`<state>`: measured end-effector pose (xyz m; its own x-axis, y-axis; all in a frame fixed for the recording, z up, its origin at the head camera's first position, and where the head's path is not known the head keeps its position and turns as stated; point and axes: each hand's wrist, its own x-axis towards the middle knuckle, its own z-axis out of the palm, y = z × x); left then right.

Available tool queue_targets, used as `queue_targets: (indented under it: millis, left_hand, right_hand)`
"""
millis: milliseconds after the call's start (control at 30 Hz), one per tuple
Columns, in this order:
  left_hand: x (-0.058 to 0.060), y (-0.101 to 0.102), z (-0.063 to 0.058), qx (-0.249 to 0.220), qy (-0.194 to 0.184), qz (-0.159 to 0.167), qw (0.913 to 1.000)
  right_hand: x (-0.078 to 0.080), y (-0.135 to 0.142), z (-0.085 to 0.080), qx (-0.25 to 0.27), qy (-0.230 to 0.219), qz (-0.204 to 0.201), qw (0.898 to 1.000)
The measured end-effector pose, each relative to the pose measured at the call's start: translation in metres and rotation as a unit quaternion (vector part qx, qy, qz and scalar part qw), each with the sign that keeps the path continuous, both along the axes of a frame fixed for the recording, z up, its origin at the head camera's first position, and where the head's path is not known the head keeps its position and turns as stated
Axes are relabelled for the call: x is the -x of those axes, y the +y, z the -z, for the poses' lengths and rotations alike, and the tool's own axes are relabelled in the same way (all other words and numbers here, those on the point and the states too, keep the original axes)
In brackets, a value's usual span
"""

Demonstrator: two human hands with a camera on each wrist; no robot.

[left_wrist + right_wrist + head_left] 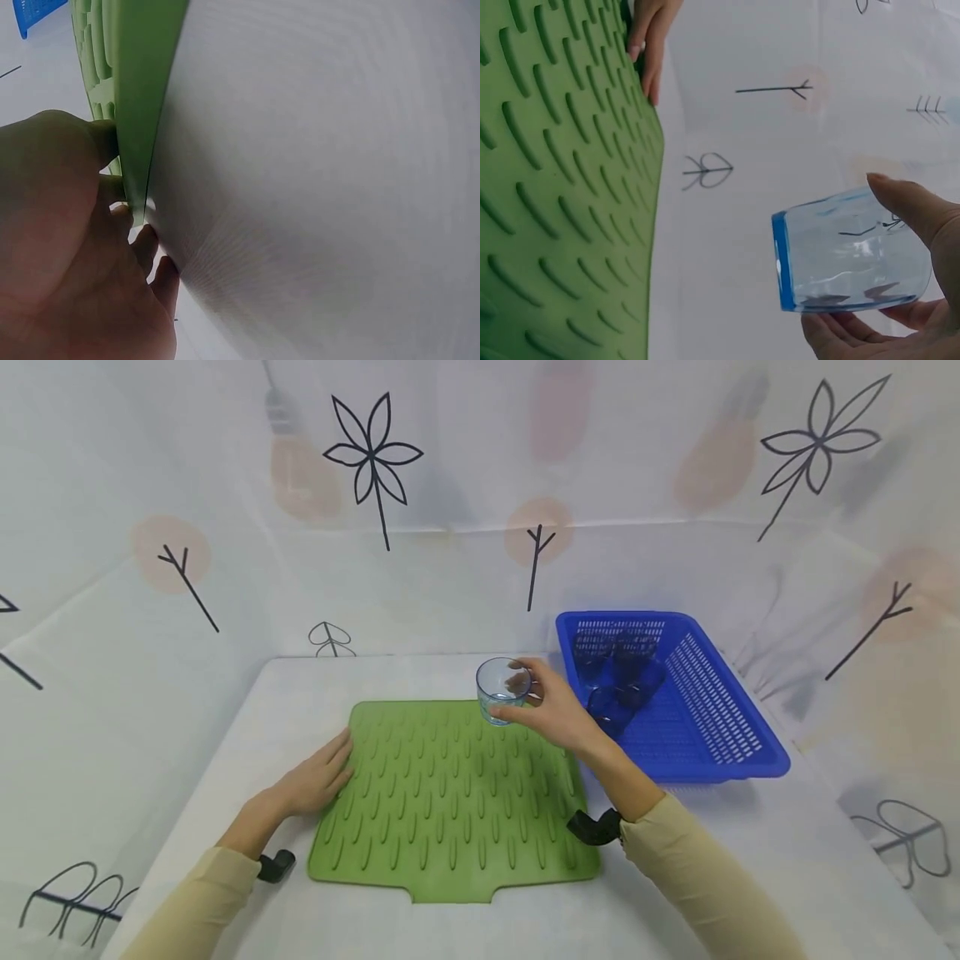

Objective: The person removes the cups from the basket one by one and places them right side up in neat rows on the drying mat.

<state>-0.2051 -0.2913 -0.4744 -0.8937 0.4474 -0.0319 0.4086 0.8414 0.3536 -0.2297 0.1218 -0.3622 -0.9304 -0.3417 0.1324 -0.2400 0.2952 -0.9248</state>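
Note:
My right hand holds a clear, bluish glass cup, thumb on one side and fingers on the other. It is upright above the far edge of a green ridged drying mat. In the right wrist view, the cup shows its thick blue base, raised off the mat. My left hand rests at the mat's left edge with its fingers extended. From the left wrist, the fingers reach down beside the mat's side wall.
To the right of the mat stands a blue plastic basket with several dark-looking glasses grouped at its left side. A white cloth with plant drawings hangs behind the white table. Each wrist wears a black camera mount.

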Motion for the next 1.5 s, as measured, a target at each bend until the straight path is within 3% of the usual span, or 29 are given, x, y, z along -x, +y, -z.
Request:
queue_targets:
  millis: [467, 967, 1233, 1500]
  left_hand:
    - [-0.004, 0.005, -0.006, 0.016, -0.029, -0.011, 0.9994]
    - [-0.004, 0.005, -0.005, 0.004, -0.024, -0.004, 0.9997]
    - [0.005, 0.0, 0.008, 0.017, -0.03, -0.008, 0.9994]
    - [0.003, -0.002, 0.007, 0.011, -0.027, 0.003, 0.9996]
  right_hand:
    - [0.008, -0.026, 0.018, 0.007, 0.004, -0.019, 1.0]
    - [0.015, -0.049, 0.034, -0.011, 0.007, -0.034, 0.999]
    - [0.015, -0.062, 0.036, 0.0, -0.016, -0.048, 0.999]
    - [0.022, -0.075, 0.051, -0.003, -0.025, -0.049, 0.998]
